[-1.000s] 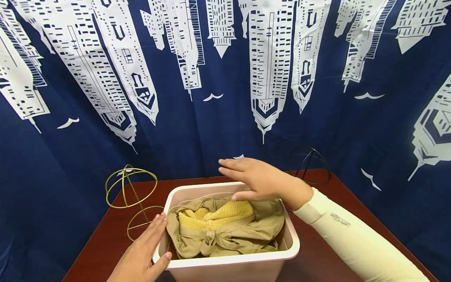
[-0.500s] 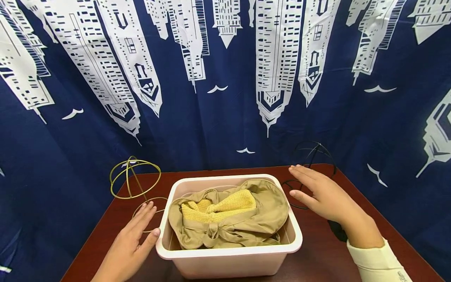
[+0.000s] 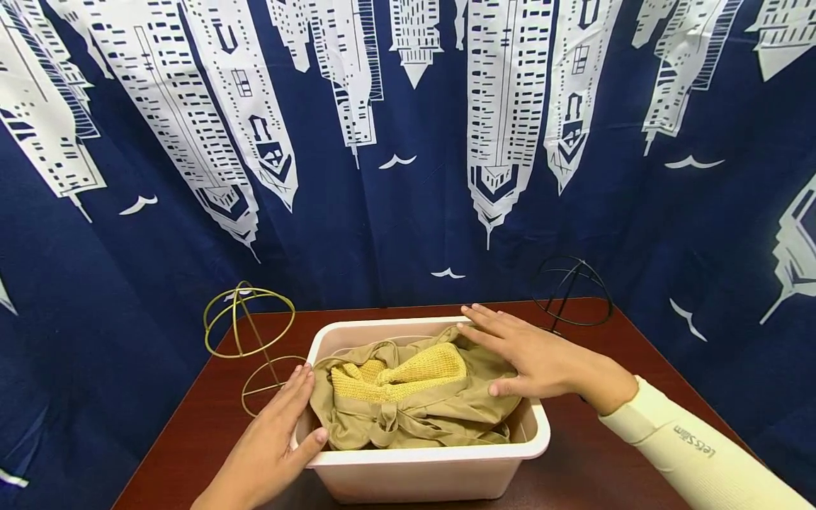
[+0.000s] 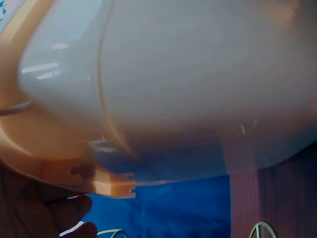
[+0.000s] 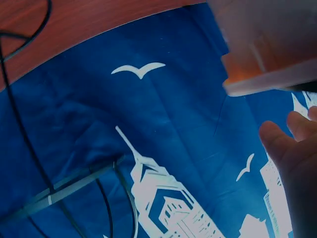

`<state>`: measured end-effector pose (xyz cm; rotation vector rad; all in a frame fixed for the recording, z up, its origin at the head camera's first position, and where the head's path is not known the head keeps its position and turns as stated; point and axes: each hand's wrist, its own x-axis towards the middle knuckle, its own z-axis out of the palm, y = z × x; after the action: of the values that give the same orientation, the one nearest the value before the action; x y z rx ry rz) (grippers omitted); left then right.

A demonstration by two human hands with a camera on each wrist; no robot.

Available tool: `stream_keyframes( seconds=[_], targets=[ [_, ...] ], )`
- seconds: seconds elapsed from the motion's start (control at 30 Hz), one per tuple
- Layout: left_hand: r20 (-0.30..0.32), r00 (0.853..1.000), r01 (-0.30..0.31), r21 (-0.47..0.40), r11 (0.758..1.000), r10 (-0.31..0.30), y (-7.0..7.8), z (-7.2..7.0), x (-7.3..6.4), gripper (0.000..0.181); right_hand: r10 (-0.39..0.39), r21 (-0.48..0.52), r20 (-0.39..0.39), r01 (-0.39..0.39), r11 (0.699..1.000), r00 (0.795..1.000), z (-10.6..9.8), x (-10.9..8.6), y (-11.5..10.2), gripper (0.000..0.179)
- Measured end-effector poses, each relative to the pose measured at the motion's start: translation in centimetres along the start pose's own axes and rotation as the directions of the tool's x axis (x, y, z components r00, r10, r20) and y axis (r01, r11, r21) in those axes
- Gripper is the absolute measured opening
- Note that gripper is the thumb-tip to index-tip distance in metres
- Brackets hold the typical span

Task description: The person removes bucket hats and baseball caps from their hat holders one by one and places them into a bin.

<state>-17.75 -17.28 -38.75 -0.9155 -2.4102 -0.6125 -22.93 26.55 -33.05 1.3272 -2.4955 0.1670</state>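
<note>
A pale pink bin (image 3: 421, 476) with a white rim holds a khaki cloth piece (image 3: 440, 418) with a tied bow, shaped like a brimmed sun hat. Yellow knitted fabric (image 3: 408, 379) is nestled in its middle. At the bin's left rim lies my left hand (image 3: 270, 439), fingers straight, thumb over the front left corner. My right hand (image 3: 535, 354) stretches over the right side of the bin, palm down above the khaki cloth, fingers extended. The left wrist view is mostly filled by the bin's wall (image 4: 198, 64), with dark fingers (image 4: 69, 213) below it.
A gold wire stand (image 3: 255, 347) stands left of the bin on the dark red table (image 3: 210, 425). Behind the right hand is a black wire stand (image 3: 574, 290), partly hidden. A navy curtain (image 3: 395, 227) with white skyscrapers hangs along the table's back and sides.
My right hand swings from above the bin out to the right, then back over its right side. My left hand draws away from the left rim and returns to it.
</note>
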Motion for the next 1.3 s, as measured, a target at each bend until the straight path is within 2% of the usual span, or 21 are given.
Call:
stream_keyframes(
  seconds=[0.17, 0.37, 0.53, 0.63, 0.87, 0.97, 1.13, 1.3],
  targets=[
    [-0.019, 0.999, -0.031, 0.032, 0.999, 0.031, -0.2, 0.5, -0.2, 0.074, 0.004, -0.065, 0.037, -0.002, 0.998, 0.999, -1.1, -0.8, 0.7, 0.097],
    [-0.043, 0.994, -0.095, 0.056, 0.994, 0.098, -0.6, 0.4, 0.1, 0.072, 0.080, -0.161, 0.066, -0.068, 0.985, 0.995, -2.6, -2.0, 1.9, 0.113],
    [-0.052, 0.993, -0.107, 0.048, 0.993, 0.109, -0.7, 0.4, 0.2, 0.071, 0.120, -0.197, 0.075, -0.104, 0.975, 0.990, -3.1, -1.8, 2.8, 0.119],
    [-0.045, 0.993, -0.103, 0.038, 0.994, 0.105, -0.7, 0.5, 0.1, 0.072, 0.115, -0.200, 0.095, -0.094, 0.975, 0.989, -3.2, -1.1, 3.0, 0.119],
    [-0.033, 0.995, -0.096, 0.014, 0.995, 0.097, -0.9, 0.6, -0.2, 0.075, 0.018, -0.215, 0.160, 0.017, 0.976, 0.987, -3.2, 2.5, 2.4, 0.118],
    [-0.032, 0.994, -0.105, 0.023, 0.994, 0.105, -0.9, 0.6, -0.2, 0.075, -0.026, -0.223, 0.213, 0.075, 0.972, 0.977, -3.0, 4.5, 2.0, 0.117],
    [-0.031, 0.994, -0.108, 0.030, 0.994, 0.109, -0.9, 0.5, -0.3, 0.074, -0.112, -0.231, 0.314, 0.190, 0.954, 0.943, -2.2, 8.0, 1.0, 0.116],
    [-0.031, 0.993, -0.114, 0.051, 0.992, 0.116, -0.9, 0.3, -0.2, 0.073, -0.234, -0.266, 0.374, 0.346, 0.900, 0.897, -1.4, 10.8, 0.6, 0.119]
  ],
)
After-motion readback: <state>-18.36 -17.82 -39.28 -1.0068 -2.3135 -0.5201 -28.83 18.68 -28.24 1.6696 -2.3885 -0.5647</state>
